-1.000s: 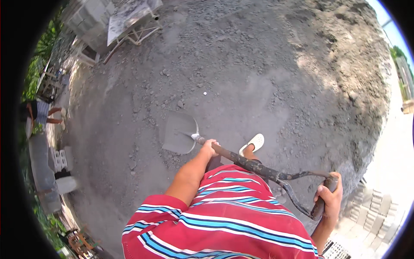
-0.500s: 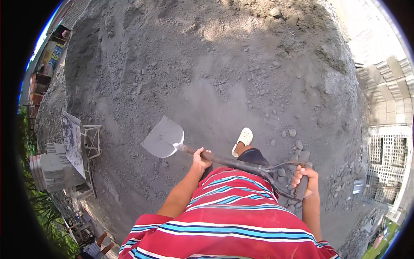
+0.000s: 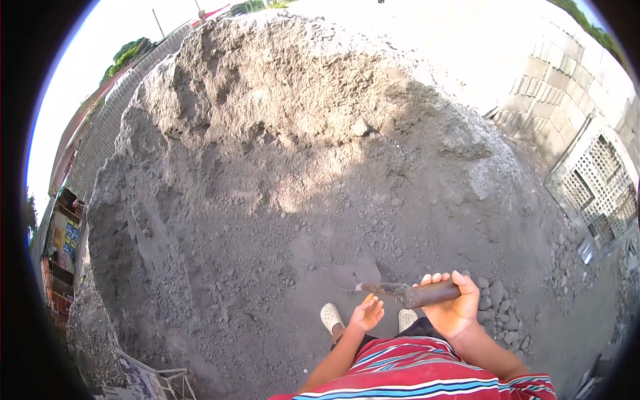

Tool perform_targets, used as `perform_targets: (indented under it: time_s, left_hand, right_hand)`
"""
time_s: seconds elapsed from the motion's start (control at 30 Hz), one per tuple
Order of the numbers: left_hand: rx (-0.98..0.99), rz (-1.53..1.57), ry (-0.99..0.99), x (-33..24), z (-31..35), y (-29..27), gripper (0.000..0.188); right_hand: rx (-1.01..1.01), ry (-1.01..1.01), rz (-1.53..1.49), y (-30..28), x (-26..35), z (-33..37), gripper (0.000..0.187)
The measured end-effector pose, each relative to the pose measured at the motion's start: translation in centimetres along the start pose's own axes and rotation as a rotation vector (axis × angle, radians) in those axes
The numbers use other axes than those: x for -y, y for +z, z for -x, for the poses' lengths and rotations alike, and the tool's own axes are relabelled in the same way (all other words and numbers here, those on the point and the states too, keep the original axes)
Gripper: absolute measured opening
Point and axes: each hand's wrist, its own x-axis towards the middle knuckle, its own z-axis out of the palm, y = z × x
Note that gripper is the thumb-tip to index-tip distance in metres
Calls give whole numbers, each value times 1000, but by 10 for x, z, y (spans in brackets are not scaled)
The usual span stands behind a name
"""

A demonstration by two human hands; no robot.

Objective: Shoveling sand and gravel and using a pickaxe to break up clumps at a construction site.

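A shovel points away from me, its grey blade (image 3: 347, 275) down on the grey sand in front of my shoes. My right hand (image 3: 460, 310) is wrapped round the dark grip (image 3: 437, 293) at the shovel's near end, palm turned up. Just below the shaft, my left hand (image 3: 368, 313) has its fingers loosely bent and apart, with nothing seen in them. Seen from above, the shaft is mostly hidden behind the grip. A tall heap of grey sand (image 3: 267, 173) rises ahead of me.
Loose stones (image 3: 503, 313) lie to my right. Beyond them stand a lattice block panel (image 3: 593, 183) and stacked concrete blocks (image 3: 553, 87). A wheelbarrow (image 3: 157, 380) is partly visible at the lower left. My pale clogs (image 3: 331, 317) stand close to the blade.
My left hand has come off the shaft. The shovel has swung from pointing left to pointing ahead, blade at the sand. My view has tilted up towards the heap.
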Motion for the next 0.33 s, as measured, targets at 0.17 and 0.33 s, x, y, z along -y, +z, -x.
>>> perform_targets:
  time_s: [0.17,0.33]
  left_hand:
    - [-298,-642,-120,-132,7,-66,18]
    - [-899,-873,121,-301,72,-174,31]
  right_hand:
    - [151,2,64,20,-99,-44,15]
    - [295,-123,64,74,-156,-105,12]
